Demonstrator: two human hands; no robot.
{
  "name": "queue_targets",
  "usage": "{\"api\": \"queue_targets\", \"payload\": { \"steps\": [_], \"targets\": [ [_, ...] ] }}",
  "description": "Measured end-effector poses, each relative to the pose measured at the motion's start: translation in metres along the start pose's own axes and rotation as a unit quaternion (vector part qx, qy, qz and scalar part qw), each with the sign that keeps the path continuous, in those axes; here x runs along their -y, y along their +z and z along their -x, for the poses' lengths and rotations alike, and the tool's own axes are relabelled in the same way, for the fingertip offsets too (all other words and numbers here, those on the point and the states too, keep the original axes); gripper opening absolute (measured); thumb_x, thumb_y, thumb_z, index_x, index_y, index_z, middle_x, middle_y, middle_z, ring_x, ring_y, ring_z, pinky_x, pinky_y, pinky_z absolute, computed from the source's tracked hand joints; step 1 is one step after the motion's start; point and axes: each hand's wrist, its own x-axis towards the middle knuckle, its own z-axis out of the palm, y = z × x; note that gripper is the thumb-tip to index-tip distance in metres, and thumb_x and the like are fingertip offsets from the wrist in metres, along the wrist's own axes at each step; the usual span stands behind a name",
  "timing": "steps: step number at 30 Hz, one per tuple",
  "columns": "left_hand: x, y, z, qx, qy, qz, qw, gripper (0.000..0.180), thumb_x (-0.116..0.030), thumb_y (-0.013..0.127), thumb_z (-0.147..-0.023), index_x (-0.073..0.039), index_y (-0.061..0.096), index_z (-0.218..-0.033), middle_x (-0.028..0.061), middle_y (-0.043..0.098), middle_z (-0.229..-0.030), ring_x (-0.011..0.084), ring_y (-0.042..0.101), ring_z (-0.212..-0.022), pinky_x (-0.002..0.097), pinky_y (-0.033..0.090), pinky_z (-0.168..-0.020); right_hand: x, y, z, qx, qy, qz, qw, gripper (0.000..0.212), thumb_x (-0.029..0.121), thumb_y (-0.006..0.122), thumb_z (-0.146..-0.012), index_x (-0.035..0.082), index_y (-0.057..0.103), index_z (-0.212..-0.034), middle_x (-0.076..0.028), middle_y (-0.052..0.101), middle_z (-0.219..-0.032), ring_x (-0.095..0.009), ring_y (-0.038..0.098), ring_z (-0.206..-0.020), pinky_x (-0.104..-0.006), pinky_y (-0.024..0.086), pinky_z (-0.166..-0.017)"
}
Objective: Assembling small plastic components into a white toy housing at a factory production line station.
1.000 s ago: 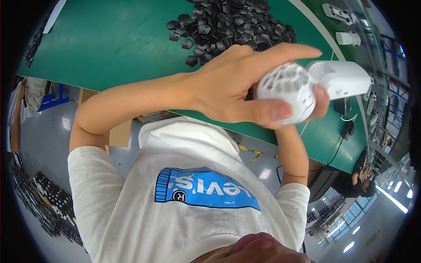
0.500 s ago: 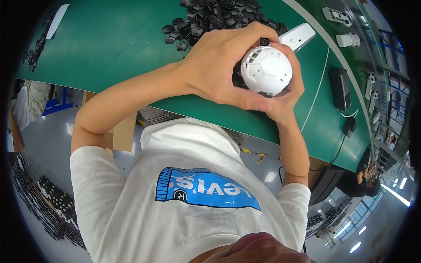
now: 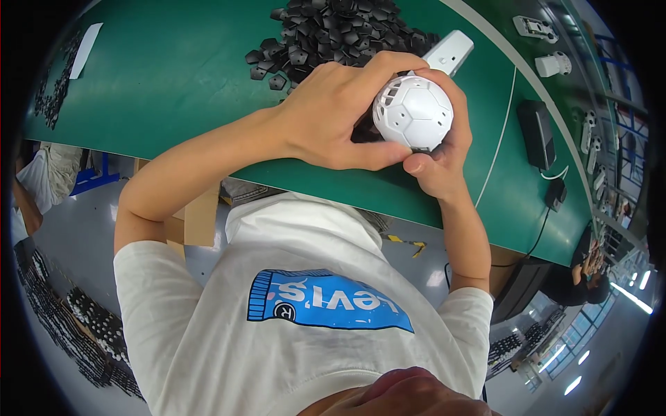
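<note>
At the far left of the green table (image 3: 159, 76) lies a white paper slip (image 3: 86, 50), with a few small black bits beside it near the table's edge. Further right, at the top, a heap of black plastic pieces (image 3: 333, 31) spreads over the green surface, some loose ones trailing toward the hands.

The left hand (image 3: 333, 118) comes in from the left with its forearm across the table edge. Its fingers curl over the top and its thumb presses along the underside of a white ball (image 3: 414, 112), a round shell patterned with pentagon and hexagon panels, some of them perforated with small holes. The grip is closed firmly around the ball's left half.

The right hand (image 3: 437, 163) cups the same ball from below and from the right, fingers wrapped round the far side, thumb tip meeting the left thumb just under the shell. The ball is held between both hands just above the table, in front of the heap.

Behind the ball a white flat block (image 3: 451, 50) sticks out. To the right lie a white cable (image 3: 501, 132), a black box (image 3: 538, 133) and small white parts (image 3: 553, 64).
</note>
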Motion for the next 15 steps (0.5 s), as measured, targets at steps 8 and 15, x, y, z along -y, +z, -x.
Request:
{"api": "queue_targets", "payload": {
  "steps": [8, 15],
  "targets": [
    [-0.009, 0.001, -0.006, 0.008, 0.011, 0.085, 0.996, 0.089, -0.046, 0.078, -0.066, 0.0, 0.043, -0.134, 0.0161, 0.067, -0.101, 0.0291, 0.07, -0.084, 0.0328, 0.056, -0.07, 0.002, 0.005, 0.003, -0.014, 0.008, 0.042, 0.999, 0.083, 0.024, 0.091, -0.06, -0.004, 0.05, -0.127, -0.012, 0.064, -0.107, -0.019, 0.065, -0.093, -0.0293, 0.051, -0.082],
    [-0.011, 0.006, -0.004, -0.042, 0.071, 0.026, 0.996, 0.082, -0.044, 0.08, -0.058, -0.001, 0.056, -0.124, 0.0156, 0.068, -0.104, 0.0261, 0.07, -0.079, 0.0314, 0.057, -0.065, 0.008, 0.016, 0.005, -0.023, -0.025, 0.067, 0.997, 0.083, 0.023, 0.092, -0.057, -0.007, 0.052, -0.124, -0.012, 0.066, -0.105, -0.019, 0.067, -0.09, -0.0293, 0.053, -0.08]
  ]
}}
